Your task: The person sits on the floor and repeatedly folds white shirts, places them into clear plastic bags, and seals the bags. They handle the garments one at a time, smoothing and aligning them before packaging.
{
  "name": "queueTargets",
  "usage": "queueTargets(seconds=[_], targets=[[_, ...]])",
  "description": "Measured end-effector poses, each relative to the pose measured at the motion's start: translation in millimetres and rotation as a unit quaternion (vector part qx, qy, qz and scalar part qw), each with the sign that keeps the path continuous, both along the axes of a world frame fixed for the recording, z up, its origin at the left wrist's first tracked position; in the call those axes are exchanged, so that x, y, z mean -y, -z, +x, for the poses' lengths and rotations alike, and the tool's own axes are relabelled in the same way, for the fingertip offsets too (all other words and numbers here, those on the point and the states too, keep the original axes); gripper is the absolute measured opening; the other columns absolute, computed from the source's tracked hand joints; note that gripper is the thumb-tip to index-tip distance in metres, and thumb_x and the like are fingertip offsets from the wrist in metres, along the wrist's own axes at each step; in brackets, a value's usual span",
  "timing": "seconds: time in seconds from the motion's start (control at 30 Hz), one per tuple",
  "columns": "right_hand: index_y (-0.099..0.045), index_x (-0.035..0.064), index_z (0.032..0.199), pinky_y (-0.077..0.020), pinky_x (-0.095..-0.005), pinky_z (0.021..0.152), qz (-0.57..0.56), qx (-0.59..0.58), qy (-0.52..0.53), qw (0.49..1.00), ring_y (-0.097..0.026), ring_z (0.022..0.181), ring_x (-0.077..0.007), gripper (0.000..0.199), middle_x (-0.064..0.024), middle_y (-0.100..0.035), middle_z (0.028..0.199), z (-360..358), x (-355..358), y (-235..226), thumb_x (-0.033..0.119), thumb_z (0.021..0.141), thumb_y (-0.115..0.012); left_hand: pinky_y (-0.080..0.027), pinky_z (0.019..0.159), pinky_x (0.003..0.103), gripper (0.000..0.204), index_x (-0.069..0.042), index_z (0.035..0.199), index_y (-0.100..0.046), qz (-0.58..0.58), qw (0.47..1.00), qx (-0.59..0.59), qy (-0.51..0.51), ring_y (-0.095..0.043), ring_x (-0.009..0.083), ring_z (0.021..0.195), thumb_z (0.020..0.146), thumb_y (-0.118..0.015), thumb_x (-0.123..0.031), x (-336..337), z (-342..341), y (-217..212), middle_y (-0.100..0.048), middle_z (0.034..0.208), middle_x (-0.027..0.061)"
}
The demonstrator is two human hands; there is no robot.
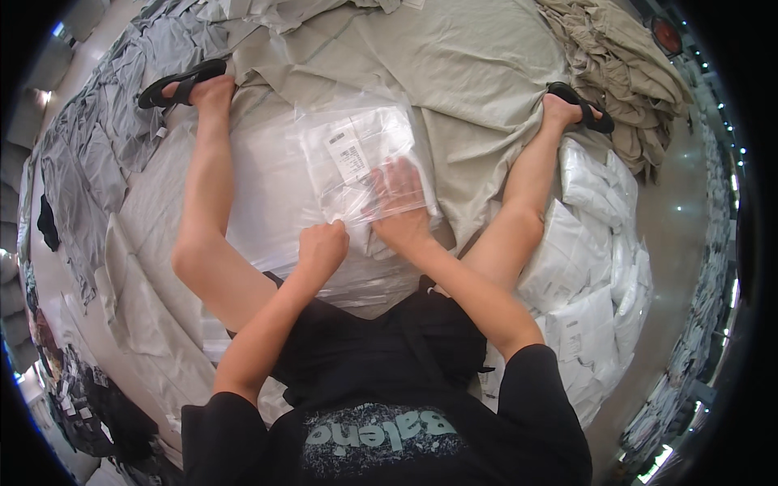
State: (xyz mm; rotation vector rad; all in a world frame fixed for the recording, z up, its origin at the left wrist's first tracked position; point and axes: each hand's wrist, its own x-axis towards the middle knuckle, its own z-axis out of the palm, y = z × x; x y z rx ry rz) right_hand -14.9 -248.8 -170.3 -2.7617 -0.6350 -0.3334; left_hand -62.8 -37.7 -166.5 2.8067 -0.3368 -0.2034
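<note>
A clear plastic bag [328,202] with a white printed label [348,152] lies between my legs, and something white and folded shows through it. My left hand [324,245] is closed, pinching the bag's near edge. My right hand [397,190] reaches under the clear film, its fingers spread and lying flat over the white contents. The film covers those fingers, so their tips look hazy.
Beneath the bag lie more flat clear bags [271,190] on a beige cloth [470,49]. Packed white bags [579,275] are piled beside my right leg. Grey garments [89,154] heap at left, tan garments [620,61] at far right. Black sandals [182,83] are on my feet.
</note>
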Motion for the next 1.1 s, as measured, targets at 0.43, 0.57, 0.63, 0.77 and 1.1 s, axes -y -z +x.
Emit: queueTargets(seconds=[0.43,0.57,0.63,0.77,1.1], targets=[[-0.047,0.0020,0.154,-0.0430,-0.0547,0.115,0.070,-0.198,-0.145,0.967,-0.051,0.139,-0.0449,0.076,-0.0278,-0.048,0.156,-93,36,9,0.034,0.093,-0.078,-0.060,0.077,0.056,0.030,0.001,0.081,-0.078,0.058,0.990,-0.130,-0.007,-0.074,0.0469,0.082,0.089,-0.062,-0.024,-30,-3,29,-0.076,0.086,0.0266],[-0.056,0.0046,0.136,-0.0528,-0.0465,0.102,0.091,-0.260,-0.001,0.961,-0.063,0.122,-0.0386,0.058,-0.0198,-0.059,0.139,-80,83,-28,0.022,0.087,-0.083,-0.060,0.078,0.056,0.025,0.001,0.080,-0.077,0.059,0.986,-0.158,0.005,-0.074,0.0459,0.083,0.085,-0.065,-0.020,-46,-5,41,-0.076,0.087,0.0260],[-0.056,0.0041,0.134,-0.0524,-0.0480,0.103,0.095,-0.261,0.050,0.959,-0.063,0.122,-0.0396,0.057,-0.0197,-0.060,0.135,-65,91,-36,0.022,0.087,-0.083,-0.061,0.078,0.054,0.021,0.002,0.082,-0.078,0.064,0.982,-0.171,0.039,-0.075,0.0459,0.084,0.081,-0.066,-0.015,-46,-2,38,-0.076,0.088,0.0278],[-0.057,0.0051,0.130,-0.0515,-0.0493,0.105,0.135,-0.287,0.073,0.945,-0.061,0.122,-0.0417,0.055,-0.0186,-0.059,0.130,-50,81,-25,0.020,0.086,-0.085,-0.060,0.079,0.054,0.024,0.003,0.083,-0.078,0.061,0.982,-0.170,0.059,-0.074,0.0459,0.085,0.081,-0.068,-0.019,-57,-2,44,-0.076,0.087,0.0266],[-0.058,0.0104,0.121,-0.0537,-0.0497,0.095,0.126,-0.188,0.131,0.965,-0.062,0.114,-0.0404,0.047,-0.0153,-0.059,0.121,-47,81,34,0.009,0.083,-0.085,-0.059,0.081,0.055,0.022,0.000,0.082,-0.079,0.062,0.984,-0.166,0.000,-0.073,0.0456,0.085,0.080,-0.067,-0.018,-48,-18,57,-0.075,0.085,0.0251]])
